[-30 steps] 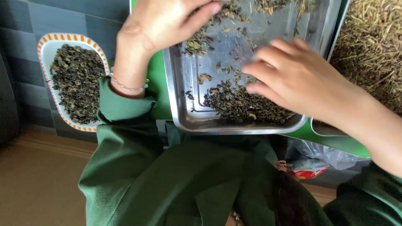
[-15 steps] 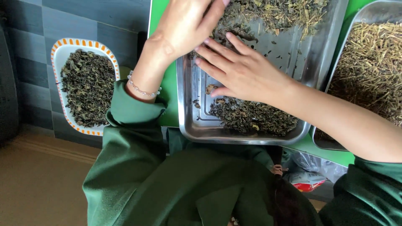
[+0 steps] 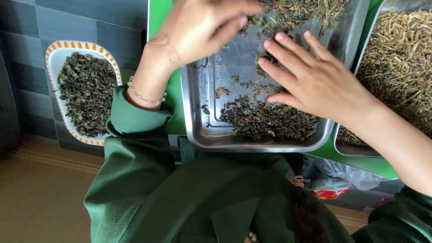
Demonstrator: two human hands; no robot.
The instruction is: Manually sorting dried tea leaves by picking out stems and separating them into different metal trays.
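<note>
A green table top (image 3: 173,90) carries the largest container, a rectangular steel tray (image 3: 198,112) whose shiny floor is bare on its left side. Inside it the dried leaves sit in two groups: a dark, curled pile of sorted leaves (image 3: 265,121) heaped against the near rim, and a looser, greener mix of leaves and stems (image 3: 306,11) spread along the far end, with a few stray bits scattered on the metal between them. To the right, touching or just beside the first tray (the gap is hidden by the forearm), a second steel tray (image 3: 360,150) is filled with pale, straw-coloured stems (image 3: 400,58). Off to the left, apart from the table and lower down against the grey tiled wall, stands an oblong white dish with an orange-striped rim (image 3: 51,54), holding a flat layer of dark dried leaves (image 3: 87,92) much like the near pile. Below the table edge lies a crumpled clear plastic bag (image 3: 351,173) with a red-and-white packet (image 3: 330,189) beside it. Both arms wear green sleeves. The left hand (image 3: 198,29), a thin beaded bracelet (image 3: 144,96) at its wrist, hovers over the tray's far left corner with the fingers curled loosely downward; whether it has hold of anything cannot be told. The right hand (image 3: 319,81) lies flat and open, fingers spread and pointing left, palm down over the middle of the tray just beyond the dark pile, gripping nothing.
</note>
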